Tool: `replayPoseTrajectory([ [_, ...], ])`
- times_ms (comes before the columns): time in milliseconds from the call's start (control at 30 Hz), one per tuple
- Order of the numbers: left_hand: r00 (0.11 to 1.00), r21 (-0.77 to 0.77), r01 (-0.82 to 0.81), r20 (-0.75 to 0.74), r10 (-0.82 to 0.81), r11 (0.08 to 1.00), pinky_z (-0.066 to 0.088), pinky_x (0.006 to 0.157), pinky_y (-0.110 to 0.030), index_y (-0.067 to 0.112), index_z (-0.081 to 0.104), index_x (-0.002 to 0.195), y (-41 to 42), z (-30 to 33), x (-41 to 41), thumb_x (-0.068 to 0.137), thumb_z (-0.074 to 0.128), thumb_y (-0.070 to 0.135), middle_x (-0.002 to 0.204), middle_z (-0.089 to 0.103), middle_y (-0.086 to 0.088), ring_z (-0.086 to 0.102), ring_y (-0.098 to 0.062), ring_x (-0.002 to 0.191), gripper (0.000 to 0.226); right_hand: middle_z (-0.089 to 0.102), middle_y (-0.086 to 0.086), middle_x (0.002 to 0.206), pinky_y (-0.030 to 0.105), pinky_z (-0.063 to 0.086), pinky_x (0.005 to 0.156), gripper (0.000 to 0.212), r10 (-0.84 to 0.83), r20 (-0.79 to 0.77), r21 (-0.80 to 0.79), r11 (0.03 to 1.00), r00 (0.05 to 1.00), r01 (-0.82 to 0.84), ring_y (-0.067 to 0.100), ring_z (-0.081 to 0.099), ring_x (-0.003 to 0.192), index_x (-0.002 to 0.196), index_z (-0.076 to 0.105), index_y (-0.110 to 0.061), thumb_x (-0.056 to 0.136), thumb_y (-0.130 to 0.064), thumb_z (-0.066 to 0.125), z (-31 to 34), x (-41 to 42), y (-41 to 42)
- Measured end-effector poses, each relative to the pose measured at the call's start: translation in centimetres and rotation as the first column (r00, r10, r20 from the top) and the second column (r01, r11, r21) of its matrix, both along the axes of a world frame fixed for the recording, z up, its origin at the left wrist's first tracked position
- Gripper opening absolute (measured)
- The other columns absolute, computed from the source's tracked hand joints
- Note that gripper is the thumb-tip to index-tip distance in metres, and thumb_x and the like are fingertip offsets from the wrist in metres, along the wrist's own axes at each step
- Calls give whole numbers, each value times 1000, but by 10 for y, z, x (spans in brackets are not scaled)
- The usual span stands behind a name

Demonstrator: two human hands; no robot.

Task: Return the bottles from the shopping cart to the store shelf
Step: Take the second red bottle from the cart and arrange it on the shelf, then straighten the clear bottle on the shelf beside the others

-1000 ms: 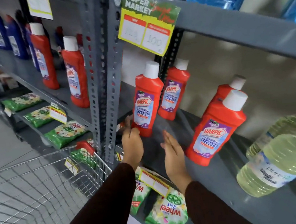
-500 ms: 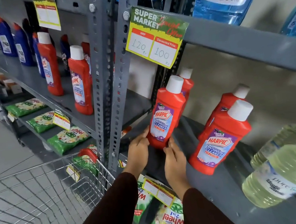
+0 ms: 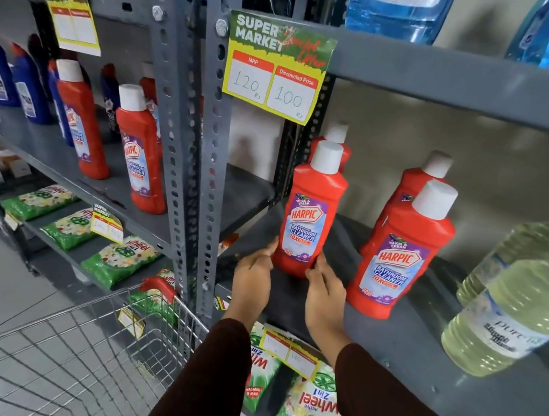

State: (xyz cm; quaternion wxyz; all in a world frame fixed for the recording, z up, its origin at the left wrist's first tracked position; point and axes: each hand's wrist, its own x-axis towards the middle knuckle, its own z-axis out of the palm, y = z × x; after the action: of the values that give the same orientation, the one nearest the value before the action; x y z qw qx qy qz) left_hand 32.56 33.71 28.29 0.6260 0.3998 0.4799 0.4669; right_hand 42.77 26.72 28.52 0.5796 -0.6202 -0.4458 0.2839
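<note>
A red Harpic bottle (image 3: 311, 214) with a white cap stands on the grey shelf (image 3: 398, 337). My left hand (image 3: 251, 278) touches its lower left side and my right hand (image 3: 324, 292) its lower right edge, fingers around the base. Right behind it stands a second red bottle (image 3: 338, 136), mostly hidden. Two more red Harpic bottles (image 3: 397, 262) stand to the right, one behind the other. The wire shopping cart (image 3: 89, 359) is at the lower left; I see no bottles in the part that shows.
Slotted grey uprights (image 3: 192, 148) stand just left of my hands. A price tag (image 3: 280, 68) hangs from the shelf above. Clear bottles of pale liquid (image 3: 521, 310) stand at the right. More red and blue bottles (image 3: 139, 147) fill the left bay. Green detergent packs (image 3: 116, 261) lie below.
Both hands closed in on the front left Harpic bottle and slid it right and back, in front of the bottle behind it. The hands now stay at its base.
</note>
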Motion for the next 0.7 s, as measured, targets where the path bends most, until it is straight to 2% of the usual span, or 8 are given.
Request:
replayPoseTrajectory([
  [100, 999, -12, -48, 16, 48, 999, 41, 64, -8, 27, 66, 111, 4, -4, 1, 92, 33, -4, 99, 65, 16, 57, -3, 100, 49, 56, -11, 138, 41, 35, 116, 52, 36, -8, 0, 999, 999, -36, 7, 51, 128, 143, 47, -21, 90, -22, 45, 1, 0, 1],
  [200, 999, -1, -37, 31, 37, 999, 43, 63, -9, 23, 65, 120, -2, -1, -1, 94, 33, -3, 109, 63, 11, 55, -2, 100, 49, 56, -11, 136, 41, 36, 116, 51, 45, 5, -9, 999, 999, -45, 8, 52, 126, 143, 47, -21, 93, -19, 45, 0, 1, 0],
  [300, 996, 106, -65, 70, 58, 992, 47, 77, -16, 25, 67, 117, -11, -3, -4, 93, 37, 3, 119, 66, 4, 59, -8, 112, 45, 51, -15, 138, 41, 33, 118, 51, 45, 4, -46, 998, 999, -45, 8, 47, 131, 145, 43, -21, 94, -20, 44, 4, -2, 0],
  [433, 949, 198, -296, 168, 266, 934, 48, 100, -36, 5, 70, 110, -33, 2, -11, 83, 39, -8, 111, 71, -12, 64, -22, 110, 43, 43, -30, 136, 18, 26, 116, 52, 137, 60, -72, 988, 989, -133, -22, 42, 122, 146, 41, -23, 95, -15, 49, 15, -6, -19],
  [467, 919, 196, -373, 214, 332, 907, 50, 98, -40, 0, 72, 101, -45, 4, -11, 81, 40, -9, 102, 72, -17, 66, -28, 103, 38, 39, -31, 138, 12, 23, 113, 51, 177, 106, -84, 982, 979, -168, -23, 38, 125, 147, 40, -23, 97, -16, 48, 18, -4, -34],
  [533, 883, 210, -443, 271, 383, 872, 55, 83, -34, -12, 69, 85, -83, 6, -4, 80, 41, -9, 79, 75, -18, 70, -29, 85, 29, 38, -27, 143, 10, 21, 111, 47, 216, 141, -128, 972, 966, -198, -16, 35, 133, 146, 42, -25, 99, -22, 49, 20, 10, -76],
  [600, 898, 253, -418, 259, 355, 873, 56, 65, -25, -17, 66, 74, -130, 1, 12, 79, 38, -12, 62, 73, -12, 70, -23, 66, 29, 55, -20, 138, 16, 33, 111, 37, 140, 76, -79, 988, 987, -134, -11, 47, 128, 131, 60, -30, 95, -23, 57, 14, 32, -120],
  [700, 969, 333, -211, 193, 153, 919, 53, 73, -42, -3, 75, 67, -183, -7, 57, 75, 49, 8, 69, 74, -20, 67, -43, 76, 29, 77, -4, 110, 25, 53, 95, 20, -140, -77, 49, 988, 987, 144, 11, 68, 109, 96, 81, -27, 80, -33, 70, 11, 79, -172],
])
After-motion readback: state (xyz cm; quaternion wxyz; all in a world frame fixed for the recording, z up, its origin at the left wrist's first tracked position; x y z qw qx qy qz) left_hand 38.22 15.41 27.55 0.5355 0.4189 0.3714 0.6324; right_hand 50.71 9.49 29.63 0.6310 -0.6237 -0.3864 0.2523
